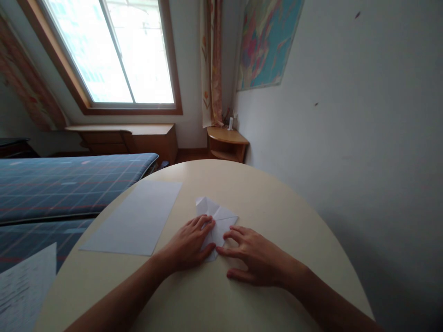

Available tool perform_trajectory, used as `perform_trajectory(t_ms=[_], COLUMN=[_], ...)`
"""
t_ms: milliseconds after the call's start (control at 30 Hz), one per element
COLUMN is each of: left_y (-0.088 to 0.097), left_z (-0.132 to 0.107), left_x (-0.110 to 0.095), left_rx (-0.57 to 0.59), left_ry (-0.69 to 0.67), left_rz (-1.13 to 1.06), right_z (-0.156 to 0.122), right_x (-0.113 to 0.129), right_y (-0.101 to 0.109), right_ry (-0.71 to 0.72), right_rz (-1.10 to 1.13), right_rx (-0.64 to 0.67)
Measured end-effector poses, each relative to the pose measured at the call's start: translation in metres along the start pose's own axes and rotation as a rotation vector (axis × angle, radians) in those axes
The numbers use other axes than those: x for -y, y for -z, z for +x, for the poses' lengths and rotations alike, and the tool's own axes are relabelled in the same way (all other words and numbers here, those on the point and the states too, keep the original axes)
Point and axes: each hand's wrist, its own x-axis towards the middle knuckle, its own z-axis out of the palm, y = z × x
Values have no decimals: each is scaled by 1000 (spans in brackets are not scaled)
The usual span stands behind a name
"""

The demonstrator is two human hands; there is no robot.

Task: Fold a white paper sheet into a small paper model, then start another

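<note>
From my remote post, head view: round cream tabletop (287, 221). The folded white paper (223, 226) lies near its middle, creases showing, one corner at the far left tipped up. Left hand (190, 242) I log as laid palm down over the paper's left side, fingers close together, thumb apart from them near the lower tip. Right hand (258, 256) at the paper's right edge: fingers spread, thumb well apart and over bare table; whether its fingertips press or merely touch, I cannot tell. Flat to the left I note a blank white sheet (138, 221), clear of both hands. Beyond the table's left rim, a blue plaid mattress (69, 184); lower left corner, a printed sheet (27, 286), its text unreadable to me.
</note>
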Motion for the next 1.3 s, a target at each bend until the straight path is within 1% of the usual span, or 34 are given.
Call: perform_trajectory(t_ms=[133,267,400,500,600,733,867,1000,1200,1300], left_y=[1,1,2,4,7,7,3,3,3,2], left_z=[0,1,2,2,2,2,1,1,1,1], left_x=[0,0,0,-2,-4,-5,-3,-3,-4,-3], left_rx=[25,22,24,26,57,68,51,41,46,40], left_ry=[12,23,19,24,40,50,33,37,41,41], left_rz=[7,-8,-20,-19,-5,14,13,3,-5,-18], right_z=[1,1,0,-1,-2,-2,-2,-2,-3,-4], right_x=[2,2,3,3,2,3,8,10,4,0], right_y=[5,5,5,9,12,9,3,3,1,-2], right_ry=[36,71,57,68,76,21,-57,-181,-331,-349], right_rz=[-5,30,73,98,137,139,60,-54,-140,-140], right_rx=[22,40,33,37,32,6,5,-3,-14,-10])
